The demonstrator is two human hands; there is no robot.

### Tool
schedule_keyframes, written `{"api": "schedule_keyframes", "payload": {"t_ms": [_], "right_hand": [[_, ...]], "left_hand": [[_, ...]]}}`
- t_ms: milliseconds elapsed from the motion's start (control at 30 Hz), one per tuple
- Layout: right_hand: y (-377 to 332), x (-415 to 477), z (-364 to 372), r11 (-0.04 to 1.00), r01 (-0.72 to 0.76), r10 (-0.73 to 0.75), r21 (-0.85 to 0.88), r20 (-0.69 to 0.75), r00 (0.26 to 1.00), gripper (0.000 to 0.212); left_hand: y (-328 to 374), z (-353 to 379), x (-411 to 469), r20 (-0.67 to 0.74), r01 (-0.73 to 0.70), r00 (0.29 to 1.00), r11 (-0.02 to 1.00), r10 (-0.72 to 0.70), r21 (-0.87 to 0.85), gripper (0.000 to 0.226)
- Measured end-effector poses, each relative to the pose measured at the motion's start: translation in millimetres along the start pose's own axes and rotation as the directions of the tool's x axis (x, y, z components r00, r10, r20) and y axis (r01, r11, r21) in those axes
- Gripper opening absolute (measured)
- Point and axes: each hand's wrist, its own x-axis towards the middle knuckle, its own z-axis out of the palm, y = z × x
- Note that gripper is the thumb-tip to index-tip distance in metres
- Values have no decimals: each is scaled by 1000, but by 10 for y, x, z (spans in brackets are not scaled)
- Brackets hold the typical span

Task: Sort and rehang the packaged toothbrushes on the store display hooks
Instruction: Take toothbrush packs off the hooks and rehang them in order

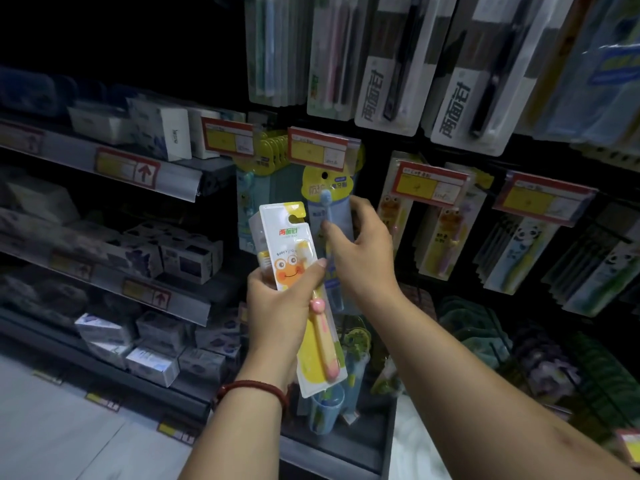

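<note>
My left hand point(282, 299) is shut on a white and yellow children's toothbrush pack point(298, 247) with an orange frog face and a pink-yellow brush, held upright in front of the display. A second pack seems to lie behind it in the same hand. My right hand point(360, 251) grips a blue toothbrush pack point(329, 192) with a yellow header. Its hang hole sits just below a red and yellow price tag point(317, 148); the hook itself is hidden. More frog packs point(394, 209) hang to the right.
Adult toothbrush packs point(398, 64) hang in the row above. Panda packs point(519, 254) hang at the right. Shelves at the left carry boxed goods point(180, 258) behind price rails. Cups and green items point(325, 407) sit low under the hooks.
</note>
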Motion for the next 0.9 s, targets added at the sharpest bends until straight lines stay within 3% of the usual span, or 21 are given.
{"api": "schedule_keyframes", "payload": {"t_ms": [400,700,900], "right_hand": [[31,51,-54,999,-38,39,33,-21,999,44],[-17,77,45,999,-47,46,26,24,999,37],[4,61,81,969,-126,136,215,-33,990,22]], "left_hand": [[-8,54,-35,16,33,999,999,-32,-22,51],[-18,17,106,-8,6,1000,998,-5,61,50],[34,-71,206,-8,-16,1000,999,17,52,54]]}}
